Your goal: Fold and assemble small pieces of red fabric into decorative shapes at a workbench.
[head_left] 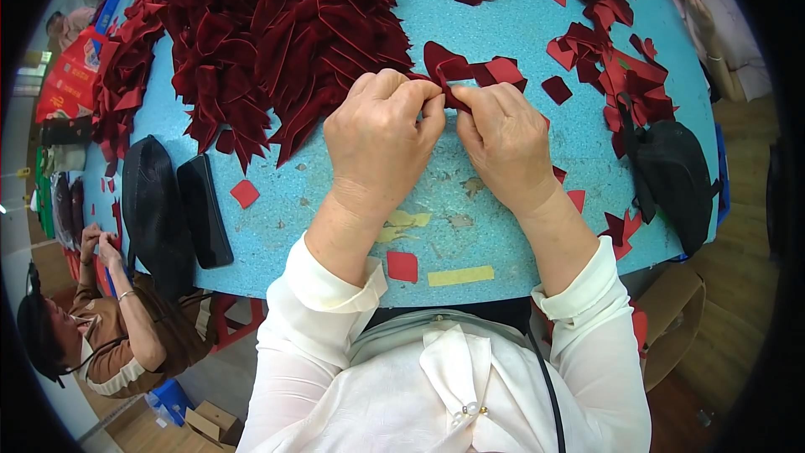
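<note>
Over the middle of the blue table, my left hand and my right hand are close together, with fingertips pinched on a dark red velvet ribbon. Its looped upper part rises beyond my fingers; the part within the grip is hidden. Just past my left hand lies a big heap of dark red velvet ribbon pieces, folded with pointed ends. Loose cut ribbon pieces are scattered beyond my right hand. A small dark red square lies near my right knuckles.
A black phone and a black bag lie at left, another black bag at right. Red scraps and a yellow tape strip are near the front edge. Another person works at left; someone else is at far right.
</note>
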The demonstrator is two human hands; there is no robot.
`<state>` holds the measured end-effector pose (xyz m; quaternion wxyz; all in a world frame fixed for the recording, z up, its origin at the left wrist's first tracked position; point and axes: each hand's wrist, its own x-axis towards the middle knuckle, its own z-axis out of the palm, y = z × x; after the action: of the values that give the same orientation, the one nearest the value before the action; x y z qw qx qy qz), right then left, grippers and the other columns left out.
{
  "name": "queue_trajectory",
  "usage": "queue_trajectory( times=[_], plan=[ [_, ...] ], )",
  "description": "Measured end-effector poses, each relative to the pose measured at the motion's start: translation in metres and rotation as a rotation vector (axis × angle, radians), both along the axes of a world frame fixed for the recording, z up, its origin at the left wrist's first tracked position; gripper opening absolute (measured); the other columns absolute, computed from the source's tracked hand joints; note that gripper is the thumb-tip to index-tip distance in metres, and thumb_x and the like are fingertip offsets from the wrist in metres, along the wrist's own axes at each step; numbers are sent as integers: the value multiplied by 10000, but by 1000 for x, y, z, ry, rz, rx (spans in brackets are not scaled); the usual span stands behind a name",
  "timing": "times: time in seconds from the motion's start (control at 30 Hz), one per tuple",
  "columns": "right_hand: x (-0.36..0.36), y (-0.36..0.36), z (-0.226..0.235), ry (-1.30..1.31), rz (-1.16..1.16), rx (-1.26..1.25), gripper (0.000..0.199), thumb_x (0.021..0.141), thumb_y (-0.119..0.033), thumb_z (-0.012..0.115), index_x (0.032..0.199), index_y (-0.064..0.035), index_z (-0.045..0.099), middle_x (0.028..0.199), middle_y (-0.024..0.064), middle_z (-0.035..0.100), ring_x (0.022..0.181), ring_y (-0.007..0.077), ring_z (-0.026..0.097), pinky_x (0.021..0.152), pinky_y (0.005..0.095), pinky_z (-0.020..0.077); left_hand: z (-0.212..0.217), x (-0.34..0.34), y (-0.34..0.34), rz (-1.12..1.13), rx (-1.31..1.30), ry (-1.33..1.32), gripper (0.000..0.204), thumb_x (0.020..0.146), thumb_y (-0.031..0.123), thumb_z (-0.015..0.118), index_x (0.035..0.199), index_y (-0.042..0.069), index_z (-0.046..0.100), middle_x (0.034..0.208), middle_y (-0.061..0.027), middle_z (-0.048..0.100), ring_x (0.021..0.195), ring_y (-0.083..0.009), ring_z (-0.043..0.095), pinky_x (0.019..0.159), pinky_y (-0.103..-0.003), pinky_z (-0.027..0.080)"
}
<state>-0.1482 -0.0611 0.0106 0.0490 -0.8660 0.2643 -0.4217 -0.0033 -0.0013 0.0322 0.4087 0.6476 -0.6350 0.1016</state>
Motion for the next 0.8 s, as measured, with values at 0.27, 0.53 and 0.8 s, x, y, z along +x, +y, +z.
queue_trajectory(
  times=[0.27,0.53,0.8],
  plan=[
    [1,3,1,24,40,-34,319,686,66,690,980,-39,624,796,77,610,688,249,591,584,344,498,2,3,1,20,93,-1,48,718,80,710,711,81,663,671,9,581,600,-121,568,485,-260,451],
    [-3,4,3,-194,-91,735,156,904,-77,614,1043,-9,628,815,11,645,688,73,579,574,258,461,-2,7,-3,-113,131,964,159,864,146,710,877,-12,694,668,53,562,591,-8,449,512,-190,382],
    [-1,6,6,-495,54,1126,165,950,-87,579,1086,7,594,860,17,654,745,61,603,641,199,473,-11,-4,-4,-197,239,1075,388,812,207,769,1082,-30,623,876,-6,636,702,-44,533,608,-198,462]
  ],
)
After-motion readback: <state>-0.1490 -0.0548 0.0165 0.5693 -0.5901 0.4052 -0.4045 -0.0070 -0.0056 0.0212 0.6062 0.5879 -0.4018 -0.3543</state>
